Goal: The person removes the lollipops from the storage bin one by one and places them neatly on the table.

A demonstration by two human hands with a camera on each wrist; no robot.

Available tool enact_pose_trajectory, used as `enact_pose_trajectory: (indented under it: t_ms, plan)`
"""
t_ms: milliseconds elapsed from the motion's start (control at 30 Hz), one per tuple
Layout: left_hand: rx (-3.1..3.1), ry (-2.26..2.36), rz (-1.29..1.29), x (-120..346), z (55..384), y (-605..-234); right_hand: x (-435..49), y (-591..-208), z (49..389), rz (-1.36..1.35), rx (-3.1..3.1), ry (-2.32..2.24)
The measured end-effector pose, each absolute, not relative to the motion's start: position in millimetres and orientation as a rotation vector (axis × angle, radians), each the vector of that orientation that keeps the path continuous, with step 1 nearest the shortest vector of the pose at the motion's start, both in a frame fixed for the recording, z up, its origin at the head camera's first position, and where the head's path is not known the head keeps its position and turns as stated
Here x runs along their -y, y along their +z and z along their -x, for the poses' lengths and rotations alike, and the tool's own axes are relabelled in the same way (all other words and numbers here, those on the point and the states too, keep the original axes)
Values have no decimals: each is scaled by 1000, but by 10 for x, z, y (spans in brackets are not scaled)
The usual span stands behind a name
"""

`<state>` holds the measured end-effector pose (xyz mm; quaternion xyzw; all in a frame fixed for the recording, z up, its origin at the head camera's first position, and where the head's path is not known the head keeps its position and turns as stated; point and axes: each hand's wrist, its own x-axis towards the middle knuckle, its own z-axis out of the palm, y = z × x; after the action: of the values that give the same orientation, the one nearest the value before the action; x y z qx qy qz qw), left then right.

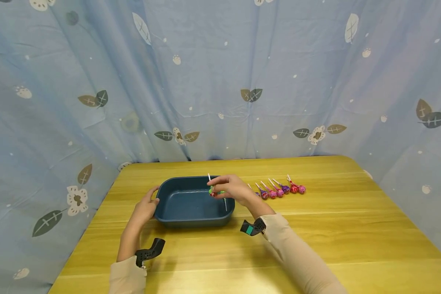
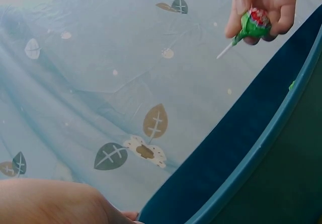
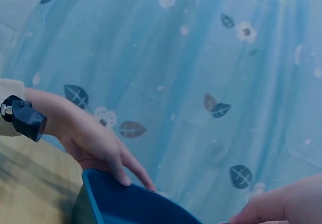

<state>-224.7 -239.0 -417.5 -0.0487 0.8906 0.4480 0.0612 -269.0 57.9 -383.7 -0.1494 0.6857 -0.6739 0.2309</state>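
Note:
A dark blue rectangular basin (image 1: 194,220) sits on the table, its left rim gripped by my left hand (image 1: 145,209). In the right wrist view, the thumb and fingers of that left hand (image 3: 103,146) straddle the rim. Over the basin's right part, my right hand (image 1: 232,188) pinches a lollipop (image 2: 256,23) in a green and red wrapper, its white stick pointing away from the palm. Another lollipop (image 1: 226,203) with a green wrapper leans inside the basin at the right, partly hidden behind the right hand.
Several lollipops (image 1: 280,192) in pink, red and purple wrappers lie in a row on the wooden table (image 1: 316,232), right of the basin. A blue patterned curtain (image 1: 213,81) hangs behind the table and along both sides.

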Motion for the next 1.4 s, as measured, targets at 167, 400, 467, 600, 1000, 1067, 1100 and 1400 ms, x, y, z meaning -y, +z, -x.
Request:
enact_pose_trajectory:
  t_ms: [167, 400, 467, 600, 1000, 1067, 1100, 1400]
  plan:
    - [-2682, 1379, 140, 2382, 2239, -4166, -742, -3839, 2676, 382, -1899, -1903]
    - [-2684, 1381, 132, 2380, 2243, -4166, -953, -3880, 2657, 329, -1933, -1959]
    - [-2686, 1382, 131, 2378, 2243, -4166, -1019, -3901, 2656, 330, -1939, -1970]
    - [-2681, 1390, 132, 2370, 2242, -4167, -1175, -3926, 2648, 283, -1995, -1957]
    - [-2692, 1366, 147, 2386, 2241, -4176, -1556, -4015, 2645, 200, -2053, -2002]
    - [-2693, 1361, 148, 2386, 2241, -4177, -1624, -4039, 2642, 175, -2058, -2019]
    - [-2691, 1363, 151, 2386, 2242, -4178, -1653, -4049, 2639, 156, -2054, -2033]
    - [-2699, 1357, 163, 2384, 2248, -4179, -1878, -4090, 2653, 124, -2062, -2075]
